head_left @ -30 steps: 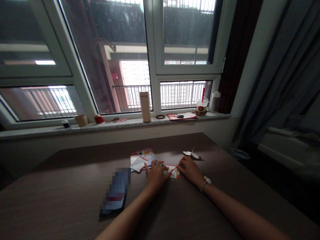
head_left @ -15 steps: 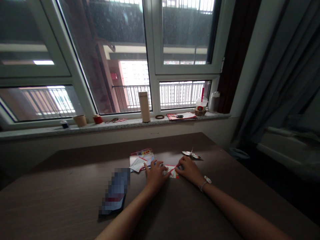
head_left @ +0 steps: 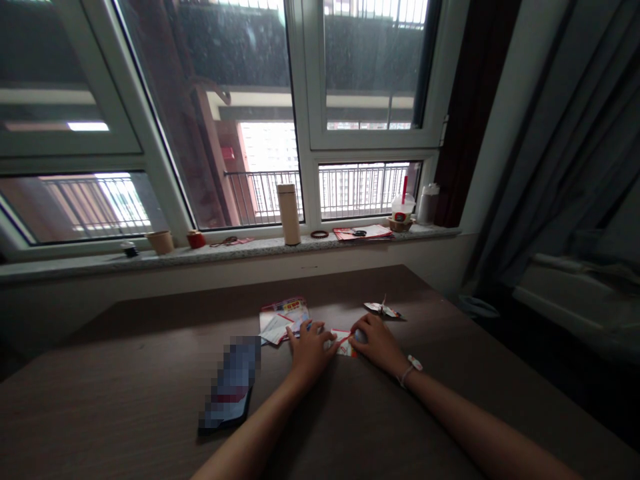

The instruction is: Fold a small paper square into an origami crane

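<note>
A small folded paper [head_left: 343,342], white with red and orange print, lies on the brown table [head_left: 165,373] between my hands. My left hand [head_left: 311,348] rests over its left side, fingers spread, thumb on the paper. My right hand [head_left: 376,338], with a bracelet at the wrist, pinches the paper's right edge between thumb and fingers. Behind my right hand sits a folded paper bird [head_left: 383,309]. Printed paper sheets [head_left: 275,328] lie beyond my left hand, partly behind its fingers.
A phone [head_left: 233,383] with a pixelated screen lies left of my left forearm. The windowsill [head_left: 240,249] holds a beige flask [head_left: 289,215], a brown cup [head_left: 161,243], a red spool [head_left: 196,239], scissors [head_left: 359,233] on papers, a drink cup [head_left: 403,208] and a pale bottle [head_left: 429,205].
The fingers of my right hand have shifted slightly at the paper's right edge. My left hand stays nearly where it was.
</note>
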`<state>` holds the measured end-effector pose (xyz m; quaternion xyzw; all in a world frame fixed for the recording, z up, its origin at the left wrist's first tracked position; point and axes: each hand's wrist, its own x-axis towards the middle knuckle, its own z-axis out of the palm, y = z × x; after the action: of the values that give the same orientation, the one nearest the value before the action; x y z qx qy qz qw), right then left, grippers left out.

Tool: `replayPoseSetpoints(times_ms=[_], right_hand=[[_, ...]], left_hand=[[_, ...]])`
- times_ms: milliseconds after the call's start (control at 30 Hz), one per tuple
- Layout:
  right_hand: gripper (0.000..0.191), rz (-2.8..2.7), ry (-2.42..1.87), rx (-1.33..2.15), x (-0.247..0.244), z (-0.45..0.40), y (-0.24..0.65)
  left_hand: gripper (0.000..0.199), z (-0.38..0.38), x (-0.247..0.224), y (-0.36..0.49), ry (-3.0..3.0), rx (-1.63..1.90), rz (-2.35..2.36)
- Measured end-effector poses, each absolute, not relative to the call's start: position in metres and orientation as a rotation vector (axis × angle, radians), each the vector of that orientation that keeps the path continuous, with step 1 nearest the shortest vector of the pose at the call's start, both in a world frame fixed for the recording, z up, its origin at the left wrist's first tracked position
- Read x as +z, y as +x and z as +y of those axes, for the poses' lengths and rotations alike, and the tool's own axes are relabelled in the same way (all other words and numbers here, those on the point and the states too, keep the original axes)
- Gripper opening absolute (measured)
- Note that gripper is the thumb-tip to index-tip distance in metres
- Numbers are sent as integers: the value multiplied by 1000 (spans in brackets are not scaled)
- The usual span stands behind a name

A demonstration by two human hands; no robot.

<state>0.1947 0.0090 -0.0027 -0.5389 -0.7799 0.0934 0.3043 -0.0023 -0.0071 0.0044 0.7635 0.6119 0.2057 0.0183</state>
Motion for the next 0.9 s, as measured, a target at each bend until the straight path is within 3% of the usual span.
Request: replayPoseSetpoints(times_ms=[533,900], right_hand=[[16,-2118,-1428,255,4,14,201],[31,-2159,-1379,372,-1,14,207]], left_hand=[[23,-5,-2,-2,2394,594,1874],[23,-5,-2,-3,2402,627,1861]])
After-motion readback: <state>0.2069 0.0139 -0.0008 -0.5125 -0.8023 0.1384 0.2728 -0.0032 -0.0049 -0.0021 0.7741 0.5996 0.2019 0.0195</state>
